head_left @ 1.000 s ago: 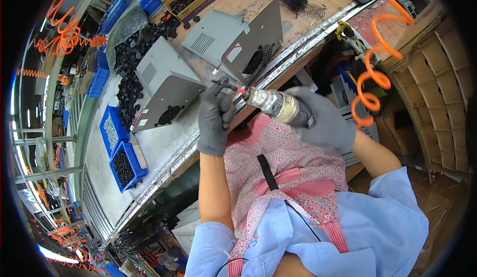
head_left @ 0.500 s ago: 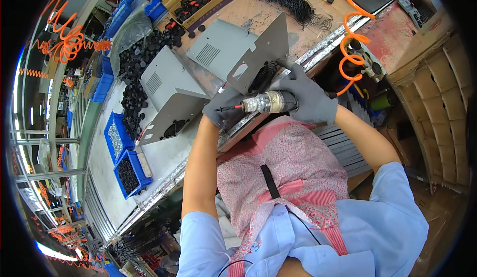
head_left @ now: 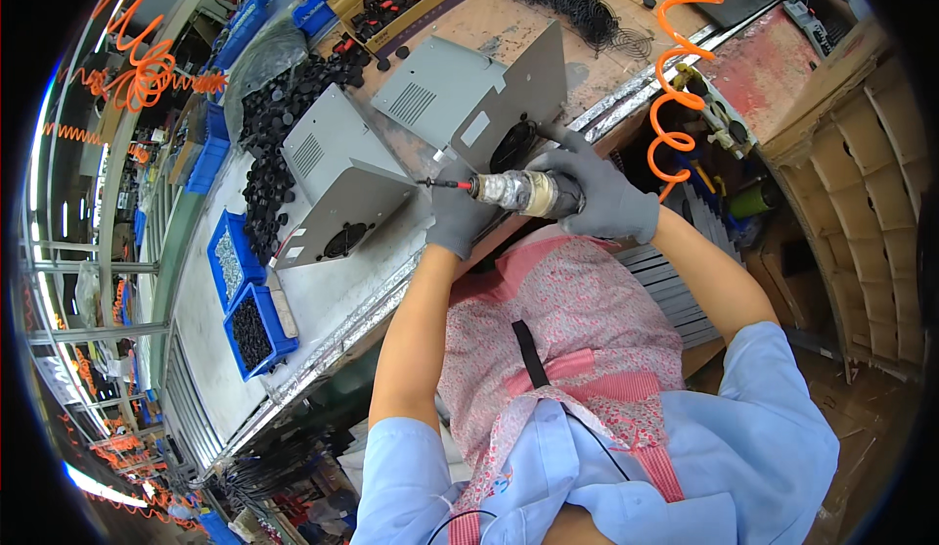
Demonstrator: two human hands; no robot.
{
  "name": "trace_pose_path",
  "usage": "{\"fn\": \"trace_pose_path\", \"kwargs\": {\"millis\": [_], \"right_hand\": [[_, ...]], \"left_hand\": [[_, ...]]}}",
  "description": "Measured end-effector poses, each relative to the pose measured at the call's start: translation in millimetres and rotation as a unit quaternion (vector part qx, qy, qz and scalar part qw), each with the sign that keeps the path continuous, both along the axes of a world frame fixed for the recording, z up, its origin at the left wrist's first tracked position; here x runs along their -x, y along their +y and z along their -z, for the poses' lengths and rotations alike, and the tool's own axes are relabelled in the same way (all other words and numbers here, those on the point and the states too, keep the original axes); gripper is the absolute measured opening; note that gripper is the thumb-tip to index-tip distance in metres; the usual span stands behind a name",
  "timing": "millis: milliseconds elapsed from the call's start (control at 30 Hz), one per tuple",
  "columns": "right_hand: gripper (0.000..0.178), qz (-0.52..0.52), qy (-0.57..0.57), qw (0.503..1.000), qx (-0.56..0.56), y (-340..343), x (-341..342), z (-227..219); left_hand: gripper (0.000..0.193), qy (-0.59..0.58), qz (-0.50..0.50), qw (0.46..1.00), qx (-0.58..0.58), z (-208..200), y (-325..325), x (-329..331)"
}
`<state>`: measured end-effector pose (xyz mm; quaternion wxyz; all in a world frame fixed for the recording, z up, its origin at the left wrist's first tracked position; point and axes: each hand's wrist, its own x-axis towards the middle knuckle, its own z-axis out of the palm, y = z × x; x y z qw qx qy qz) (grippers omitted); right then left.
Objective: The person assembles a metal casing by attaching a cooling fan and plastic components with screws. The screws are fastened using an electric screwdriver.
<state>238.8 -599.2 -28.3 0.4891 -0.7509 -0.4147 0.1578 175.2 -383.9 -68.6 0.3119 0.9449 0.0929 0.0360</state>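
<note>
My right hand (head_left: 611, 193), in a grey glove, is wrapped round a power screwdriver (head_left: 533, 193) whose body is bound with clear and tan tape. Its red-collared bit (head_left: 445, 184) points left, over the gloved fingers of my left hand (head_left: 462, 214). Those fingers are curled and partly covered by the tool; what they hold, if anything, is hidden. Just beyond both hands stands a bent grey sheet-metal casing (head_left: 504, 114) with vent slots and a round black grille (head_left: 514, 144). A second such casing (head_left: 347, 188) sits to its left on the bench.
Black round caps (head_left: 269, 163) lie heaped behind the casings. Blue bins of small silver parts (head_left: 230, 259) and black screws (head_left: 251, 335) stand at left. An open carton (head_left: 416, 17) and wire grilles (head_left: 562, 2) are farther back. An orange coiled hose (head_left: 675, 100) hangs at right.
My left hand has moved right and slightly forward, closer under the screwdriver. The screwdriver has swung a little, its bit now higher and farther left. The orange hose has shifted left.
</note>
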Motion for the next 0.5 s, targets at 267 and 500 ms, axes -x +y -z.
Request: {"fn": "trace_pose_path", "kwargs": {"millis": [267,500], "right_hand": [[0.057,-0.003,-0.071,0.997,0.025,4,2,0],[0.058,0.03,-0.11,0.992,0.05,4,-1,2]], "left_hand": [[0.023,-0.181,-0.019,0.979,0.097,-12,-22,2],[0.023,-0.111,-0.033,0.992,-0.045,-1,-15,-1]]}}
